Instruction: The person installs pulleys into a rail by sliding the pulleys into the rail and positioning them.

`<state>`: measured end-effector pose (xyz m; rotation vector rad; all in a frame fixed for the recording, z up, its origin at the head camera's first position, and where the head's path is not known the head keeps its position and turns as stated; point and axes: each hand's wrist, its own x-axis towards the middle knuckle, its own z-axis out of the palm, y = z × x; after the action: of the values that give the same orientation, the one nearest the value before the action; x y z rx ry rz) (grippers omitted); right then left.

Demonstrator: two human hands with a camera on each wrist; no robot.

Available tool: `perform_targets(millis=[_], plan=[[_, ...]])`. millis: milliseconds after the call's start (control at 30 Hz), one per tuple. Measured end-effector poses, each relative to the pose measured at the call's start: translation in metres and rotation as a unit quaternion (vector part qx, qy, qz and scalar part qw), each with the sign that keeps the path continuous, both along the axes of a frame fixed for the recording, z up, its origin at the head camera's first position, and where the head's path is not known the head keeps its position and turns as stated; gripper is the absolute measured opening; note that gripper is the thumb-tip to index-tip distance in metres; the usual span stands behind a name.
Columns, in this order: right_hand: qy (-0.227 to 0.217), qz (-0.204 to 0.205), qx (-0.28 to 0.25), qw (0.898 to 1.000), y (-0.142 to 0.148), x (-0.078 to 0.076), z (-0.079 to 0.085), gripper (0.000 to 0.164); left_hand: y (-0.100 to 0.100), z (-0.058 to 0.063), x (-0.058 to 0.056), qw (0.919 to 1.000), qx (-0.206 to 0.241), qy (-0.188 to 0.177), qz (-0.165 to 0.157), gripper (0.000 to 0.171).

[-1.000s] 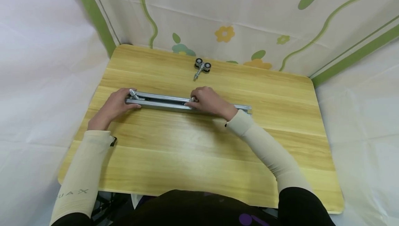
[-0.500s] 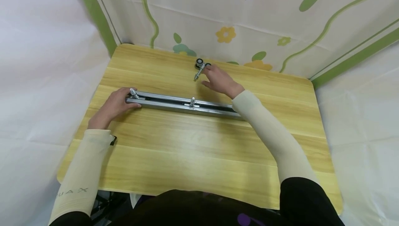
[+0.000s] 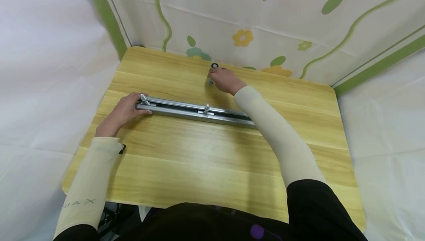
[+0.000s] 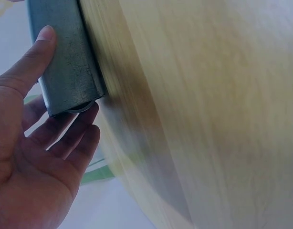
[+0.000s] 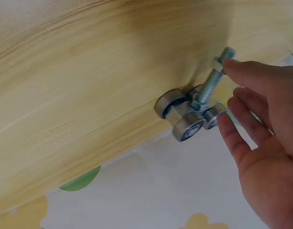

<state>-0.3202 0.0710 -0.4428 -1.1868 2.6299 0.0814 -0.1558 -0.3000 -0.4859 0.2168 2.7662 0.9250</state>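
Note:
A long metal channel rail (image 3: 186, 114) lies across the table, slot upward. My left hand (image 3: 123, 112) holds its left end, thumb on the near side. In the left wrist view the thumb lies along the rail's flat face, with the fingers around the end. Two bolts stand up out of the slot, a left bolt (image 3: 144, 99) by my left fingers and a middle bolt (image 3: 206, 109). At the table's back my right hand (image 3: 227, 80) grips a roller trolley (image 5: 189, 114) by its threaded bolt (image 5: 211, 86), thumb near the nut, a finger beside one wheel.
The wooden table (image 3: 199, 159) carries the rail and ends at a printed cloth backdrop (image 3: 212, 19) behind the trolley. White cloth (image 3: 43, 86) hangs on the left, with more on the right. My right sleeve (image 3: 275, 134) covers the rail's right end.
My right hand has left the middle bolt in the rail, reached to the back of the table and closed around the roller trolley there. The left hand stays on the rail's end.

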Motion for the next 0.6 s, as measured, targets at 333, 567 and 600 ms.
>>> perform_targets(millis=[333,567,600], plan=[[-0.053,-0.024,0.037,0.998,0.006,-0.001,-0.016,0.049,0.002,0.0,-0.001,1.0,0.001,-0.002,-0.003,0.073],[-0.025,0.012,0.042,0.999,0.002,-0.002,-0.018,0.037,0.002,0.001,-0.001,1.0,0.001,-0.002,-0.002,0.072],[-0.019,0.016,0.042,0.999,0.001,-0.002,-0.018,0.034,0.002,0.001,-0.001,1.0,0.002,-0.003,-0.002,0.072]])
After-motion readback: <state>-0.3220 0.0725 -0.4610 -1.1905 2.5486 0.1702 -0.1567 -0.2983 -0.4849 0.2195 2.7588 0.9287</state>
